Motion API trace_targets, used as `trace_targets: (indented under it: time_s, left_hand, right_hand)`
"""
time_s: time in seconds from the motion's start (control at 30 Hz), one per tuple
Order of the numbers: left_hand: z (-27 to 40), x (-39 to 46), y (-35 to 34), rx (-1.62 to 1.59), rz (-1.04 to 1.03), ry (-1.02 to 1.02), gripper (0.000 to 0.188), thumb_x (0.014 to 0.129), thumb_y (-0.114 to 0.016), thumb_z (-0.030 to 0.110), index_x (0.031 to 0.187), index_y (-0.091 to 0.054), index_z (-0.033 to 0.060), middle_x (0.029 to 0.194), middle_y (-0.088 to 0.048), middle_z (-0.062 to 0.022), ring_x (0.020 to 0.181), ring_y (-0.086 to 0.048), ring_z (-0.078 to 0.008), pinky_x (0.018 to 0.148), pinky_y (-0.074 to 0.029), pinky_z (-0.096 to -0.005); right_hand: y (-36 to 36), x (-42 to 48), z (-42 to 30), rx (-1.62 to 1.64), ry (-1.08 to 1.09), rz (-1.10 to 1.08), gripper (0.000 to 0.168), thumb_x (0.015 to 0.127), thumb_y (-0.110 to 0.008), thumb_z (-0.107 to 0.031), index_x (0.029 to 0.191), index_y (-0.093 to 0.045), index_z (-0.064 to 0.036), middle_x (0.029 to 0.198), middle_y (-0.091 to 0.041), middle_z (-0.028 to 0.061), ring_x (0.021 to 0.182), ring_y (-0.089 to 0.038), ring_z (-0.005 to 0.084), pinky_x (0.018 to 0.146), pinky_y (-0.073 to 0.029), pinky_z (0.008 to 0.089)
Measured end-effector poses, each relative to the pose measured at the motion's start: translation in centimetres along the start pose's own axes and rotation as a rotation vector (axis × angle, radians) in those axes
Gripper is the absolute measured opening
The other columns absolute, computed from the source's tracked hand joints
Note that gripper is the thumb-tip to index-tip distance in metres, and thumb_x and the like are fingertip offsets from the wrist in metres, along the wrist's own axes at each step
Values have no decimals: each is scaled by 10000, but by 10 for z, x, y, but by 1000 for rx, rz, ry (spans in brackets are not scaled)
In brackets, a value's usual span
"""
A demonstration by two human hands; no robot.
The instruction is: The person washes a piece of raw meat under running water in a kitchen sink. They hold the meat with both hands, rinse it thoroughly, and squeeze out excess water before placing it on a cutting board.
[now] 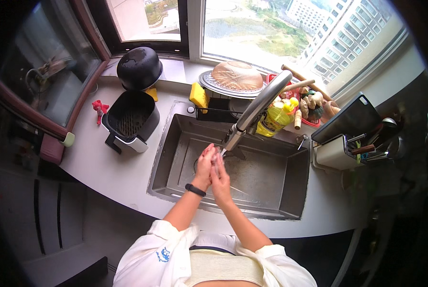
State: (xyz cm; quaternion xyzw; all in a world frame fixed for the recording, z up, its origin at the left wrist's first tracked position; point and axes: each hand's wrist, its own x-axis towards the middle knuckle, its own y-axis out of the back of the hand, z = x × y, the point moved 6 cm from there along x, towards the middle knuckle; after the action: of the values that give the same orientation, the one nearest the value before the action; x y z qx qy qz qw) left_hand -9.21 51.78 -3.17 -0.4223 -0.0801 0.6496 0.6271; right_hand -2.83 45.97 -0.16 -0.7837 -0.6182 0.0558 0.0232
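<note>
My left hand, with a black band on its wrist, is against my right hand over the stainless steel sink. The palms face each other and the fingers reach forward, somewhat blurred. Water from the pull-out faucet runs onto the fingertips, just under the spout. No object shows in either hand, but the gap between the palms is hidden.
Left of the sink stand an air fryer basket, an upturned black pot and a red figurine. Behind are a yellow sponge, an amber glass bowl and a yellow detergent bottle. A utensil holder stands right.
</note>
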Motion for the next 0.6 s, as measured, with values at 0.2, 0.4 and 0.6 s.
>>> trace_targets:
  time_s: [0.2, 0.4, 0.6]
  left_hand:
    - [-36, -32, -7, -19, 11, -79, 347, 1023, -440, 309, 1277, -519, 85, 1260, -550, -12, 1147, -507, -113, 993, -404, -264]
    - [-39, -24, -7, -19, -26, 3, 356, 1023, -386, 381, 1232, -538, 137, 1150, -592, 28, 987, -560, -84, 876, -459, -274]
    - [-18, -20, -9, -37, -27, 97, 363, 1022, -358, 381, 1261, -499, 148, 1219, -550, -3, 1139, -516, -150, 990, -404, -290]
  right_hand:
    - [10, 42, 2, 311, -171, 54, 306, 1031, -404, -259, 1181, -540, -30, 833, -533, 11, 709, -499, 95, 650, -458, 260]
    - [20, 42, 20, 172, -157, 24, 400, 1022, -434, -311, 1320, -516, -58, 1103, -582, 74, 1016, -541, 154, 874, -429, 279]
    - [-4, 16, 6, -6, -30, -35, 501, 1018, -439, -291, 1454, -366, -56, 1460, -394, 112, 1325, -359, 210, 1095, -264, 328]
